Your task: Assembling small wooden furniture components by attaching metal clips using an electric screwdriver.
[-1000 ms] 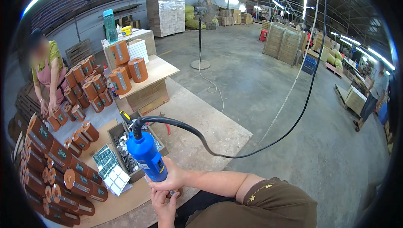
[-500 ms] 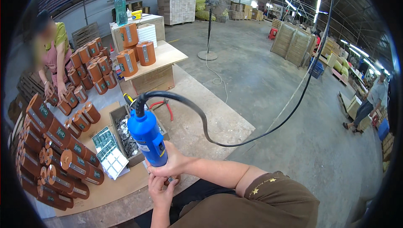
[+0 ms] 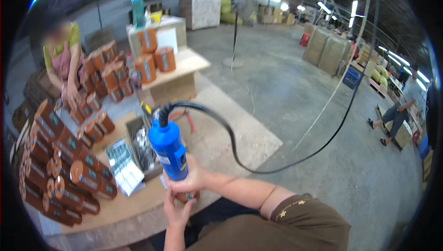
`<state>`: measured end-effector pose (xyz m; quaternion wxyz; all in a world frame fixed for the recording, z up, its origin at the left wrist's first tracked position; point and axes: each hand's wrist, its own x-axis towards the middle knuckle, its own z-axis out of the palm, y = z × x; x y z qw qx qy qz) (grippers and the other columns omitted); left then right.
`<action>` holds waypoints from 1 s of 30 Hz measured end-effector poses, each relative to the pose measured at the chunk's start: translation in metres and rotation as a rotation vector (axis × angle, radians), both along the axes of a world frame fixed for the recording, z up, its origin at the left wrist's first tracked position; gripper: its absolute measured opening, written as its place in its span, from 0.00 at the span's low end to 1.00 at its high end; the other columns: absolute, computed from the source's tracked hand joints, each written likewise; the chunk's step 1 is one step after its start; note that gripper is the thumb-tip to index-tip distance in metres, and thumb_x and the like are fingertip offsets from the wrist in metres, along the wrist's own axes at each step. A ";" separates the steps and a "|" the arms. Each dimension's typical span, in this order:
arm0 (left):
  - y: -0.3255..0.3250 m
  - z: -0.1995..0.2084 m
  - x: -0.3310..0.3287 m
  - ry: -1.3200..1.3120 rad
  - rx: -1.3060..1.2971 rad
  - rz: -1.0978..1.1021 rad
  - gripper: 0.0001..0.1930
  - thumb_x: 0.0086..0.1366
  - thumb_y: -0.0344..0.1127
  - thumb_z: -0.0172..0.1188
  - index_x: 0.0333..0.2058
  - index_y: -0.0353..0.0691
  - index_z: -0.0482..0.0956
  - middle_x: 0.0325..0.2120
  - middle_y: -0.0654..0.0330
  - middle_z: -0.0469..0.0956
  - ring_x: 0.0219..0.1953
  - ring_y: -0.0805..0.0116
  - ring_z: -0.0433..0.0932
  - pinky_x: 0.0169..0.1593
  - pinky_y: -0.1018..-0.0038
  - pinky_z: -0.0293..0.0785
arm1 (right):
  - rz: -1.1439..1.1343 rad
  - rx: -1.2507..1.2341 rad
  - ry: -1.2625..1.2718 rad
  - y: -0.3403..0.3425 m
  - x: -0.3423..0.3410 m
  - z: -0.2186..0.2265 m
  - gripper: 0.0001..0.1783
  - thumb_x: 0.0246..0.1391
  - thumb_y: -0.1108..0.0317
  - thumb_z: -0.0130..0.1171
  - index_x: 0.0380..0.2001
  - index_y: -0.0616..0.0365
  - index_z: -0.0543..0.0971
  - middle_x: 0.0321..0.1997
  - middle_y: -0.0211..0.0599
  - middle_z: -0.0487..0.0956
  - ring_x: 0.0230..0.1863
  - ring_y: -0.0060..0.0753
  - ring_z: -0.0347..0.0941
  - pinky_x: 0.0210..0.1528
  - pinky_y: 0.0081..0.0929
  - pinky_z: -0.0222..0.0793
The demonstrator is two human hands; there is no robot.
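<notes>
My right hand is wrapped round a blue corded power tool, held upright at the table's near edge; its working tip is hidden behind the hands. Just below, my left hand grips a reddish-brown wooden cylinder, of which only a part shows under the tool. A grey open box of small metal pieces stands just beyond on the left. Beside that box lie sheets of green and white labels. Red-handled pliers rest behind the tool.
Reddish-brown cylinders with metal strips are stacked at the left. Further cylinders stand on a wooden stand. A co-worker handles cylinders at the far left. The tool's black cable loops up to the right. Another person is far right.
The view has shifted slightly and blurred. Both hands keep their grips, and slightly more of the cylinder shows. The co-worker's hands have come together; the person at right has changed leg position.
</notes>
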<state>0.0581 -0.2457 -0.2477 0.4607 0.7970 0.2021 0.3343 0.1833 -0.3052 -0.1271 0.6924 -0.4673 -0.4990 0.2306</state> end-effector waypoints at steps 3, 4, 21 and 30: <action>-0.005 0.004 -0.002 -0.066 -0.014 -0.049 0.42 0.34 0.28 0.70 0.50 0.33 0.57 0.38 0.51 0.72 0.43 0.63 0.71 0.49 0.70 0.65 | 0.012 0.009 0.027 0.003 0.007 -0.013 0.30 0.34 0.76 0.57 0.47 0.60 0.63 0.26 0.27 0.71 0.28 0.16 0.68 0.32 0.19 0.66; -0.005 0.005 -0.004 -0.077 -0.005 -0.055 0.42 0.34 0.28 0.70 0.50 0.33 0.57 0.38 0.51 0.72 0.43 0.63 0.71 0.49 0.70 0.65 | 0.005 -0.003 0.075 -0.001 0.004 -0.010 0.25 0.35 0.74 0.58 0.42 0.59 0.65 0.25 0.26 0.71 0.27 0.16 0.67 0.32 0.18 0.65; 0.022 0.030 -0.038 -0.373 0.030 0.151 0.06 0.48 0.24 0.59 0.19 0.33 0.69 0.31 0.49 0.74 0.35 0.63 0.73 0.40 0.72 0.67 | 0.041 -0.047 0.073 0.002 0.009 -0.005 0.25 0.36 0.74 0.58 0.41 0.59 0.63 0.24 0.26 0.70 0.26 0.15 0.66 0.30 0.17 0.64; 0.007 0.030 -0.038 -0.260 0.018 0.141 0.03 0.52 0.24 0.53 0.27 0.31 0.74 0.33 0.50 0.75 0.40 0.59 0.72 0.47 0.69 0.65 | 0.046 -0.071 0.078 -0.009 0.000 -0.003 0.32 0.35 0.76 0.57 0.49 0.61 0.61 0.24 0.27 0.71 0.25 0.16 0.68 0.29 0.17 0.65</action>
